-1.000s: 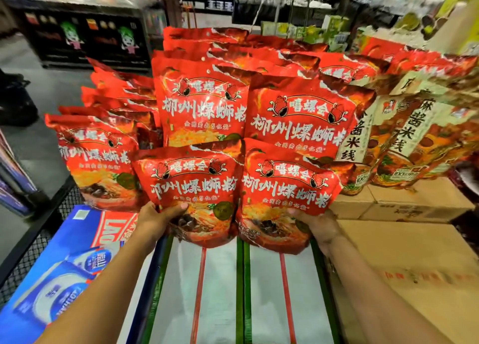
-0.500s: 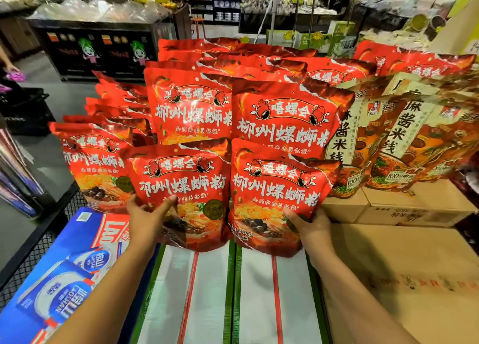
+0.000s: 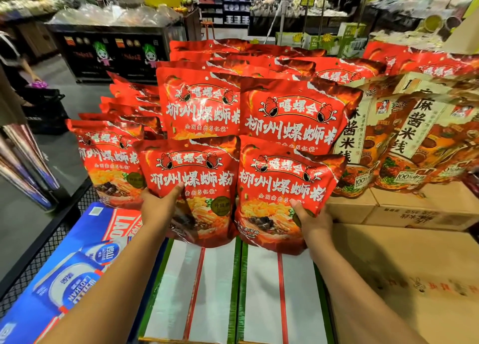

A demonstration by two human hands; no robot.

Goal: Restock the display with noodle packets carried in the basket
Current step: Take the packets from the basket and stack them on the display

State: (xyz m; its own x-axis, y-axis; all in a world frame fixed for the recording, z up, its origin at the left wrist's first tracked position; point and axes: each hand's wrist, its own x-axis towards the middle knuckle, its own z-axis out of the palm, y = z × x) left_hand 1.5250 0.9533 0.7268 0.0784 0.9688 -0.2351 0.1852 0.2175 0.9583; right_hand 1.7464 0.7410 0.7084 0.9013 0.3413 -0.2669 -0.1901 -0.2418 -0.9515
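Two red noodle packets stand side by side at the front of the display, on white boxes [image 3: 259, 291] with red and green stripes. My left hand [image 3: 159, 208] grips the lower left edge of the left front packet [image 3: 191, 177], thumb across its face. My right hand [image 3: 312, 220] grips the lower right corner of the right front packet [image 3: 282, 185], thumb on its front. Behind them rise several more rows of the same red packets [image 3: 290, 115]. No basket is in view.
Orange-and-cream rice noodle packets [image 3: 404, 141] stand to the right on brown cartons [image 3: 414, 266]. A blue water carton [image 3: 72, 279] lies at the lower left beside a black mesh rack [image 3: 51, 229]. A grey aisle and a dark counter [image 3: 114, 55] lie beyond.
Both hands have slid higher up the two front packets, pressing them more upright against the rows behind. The view has moved in closer.
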